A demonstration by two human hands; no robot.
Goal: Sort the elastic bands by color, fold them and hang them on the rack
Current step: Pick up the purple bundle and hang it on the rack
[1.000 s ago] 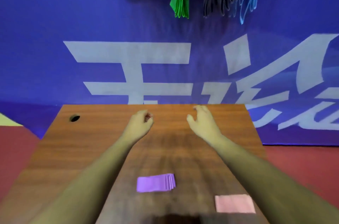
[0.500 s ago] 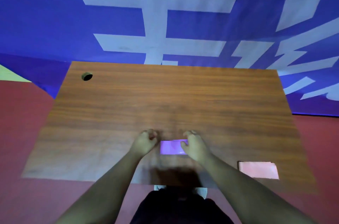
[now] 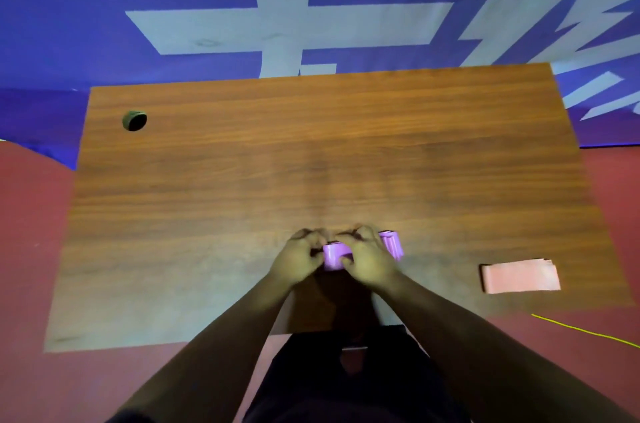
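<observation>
step: gathering purple bands (image 3: 335, 254) near table (image 3: 311, 152) front edge | my left hand (image 3: 299, 261) and right hand (image 3: 369, 263) both clamp the stack so folds hold (pink bands (image 3: 519, 275) wait apart, right)

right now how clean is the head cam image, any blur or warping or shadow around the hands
Head view: both hands, left hand and right hand, are motion-smeared around the purple bands; the pink bands look sharper. Wide-angle distortion splays the table edges. A soft shadow streaks the wood beyond the hands; lighting is dim, no glare.
</observation>
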